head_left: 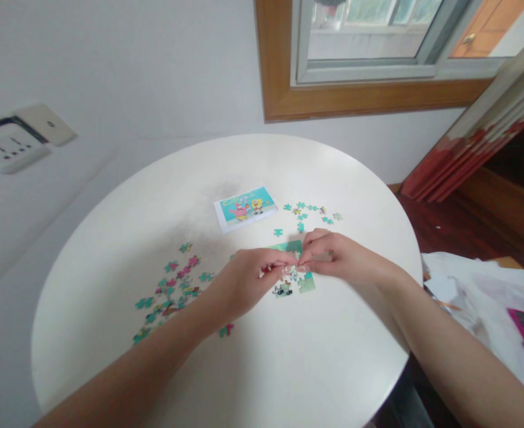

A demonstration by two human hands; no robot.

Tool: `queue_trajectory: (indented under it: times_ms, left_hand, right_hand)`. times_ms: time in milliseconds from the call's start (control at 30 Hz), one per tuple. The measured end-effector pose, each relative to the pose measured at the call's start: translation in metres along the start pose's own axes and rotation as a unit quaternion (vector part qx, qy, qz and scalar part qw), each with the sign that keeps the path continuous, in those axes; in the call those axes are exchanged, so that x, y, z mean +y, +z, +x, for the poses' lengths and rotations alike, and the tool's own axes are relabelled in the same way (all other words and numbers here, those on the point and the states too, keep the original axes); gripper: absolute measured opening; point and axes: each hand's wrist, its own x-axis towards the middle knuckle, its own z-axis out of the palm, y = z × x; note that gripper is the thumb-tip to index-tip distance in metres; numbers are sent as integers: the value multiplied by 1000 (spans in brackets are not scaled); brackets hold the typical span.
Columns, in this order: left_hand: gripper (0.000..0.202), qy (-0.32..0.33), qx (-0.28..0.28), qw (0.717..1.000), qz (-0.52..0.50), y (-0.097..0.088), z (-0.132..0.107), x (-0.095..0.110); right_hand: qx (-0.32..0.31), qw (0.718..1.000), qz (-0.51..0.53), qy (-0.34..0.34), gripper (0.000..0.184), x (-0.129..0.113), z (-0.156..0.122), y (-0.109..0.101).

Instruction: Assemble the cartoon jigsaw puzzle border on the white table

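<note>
On a round white table (289, 368) lies a small joined patch of jigsaw pieces (294, 284). My left hand (248, 279) and my right hand (340, 257) meet over it, fingertips pinched together on a small puzzle piece at the patch's top edge. The piece itself is mostly hidden by my fingers. A picture card (245, 207) with cartoon figures lies just beyond my hands.
Several loose teal and pink pieces (173, 288) are scattered left of my left hand. A smaller loose group (309, 213) lies past my right hand. A wall socket (8, 151) is at left, a wood-framed window (369, 65) behind, white cloth (480, 297) at right.
</note>
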Motion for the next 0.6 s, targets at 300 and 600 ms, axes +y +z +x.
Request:
queue_trajectory:
  times_ms: [300, 600]
  left_hand:
    - [28, 23, -29, 999, 22, 5, -3, -5]
    - [28, 60, 0, 995, 78, -7, -4, -8]
  right_hand:
    - [21, 999, -11, 39, 16, 1, -2, -7]
    - [26, 998, -28, 56, 18, 1, -2, -7]
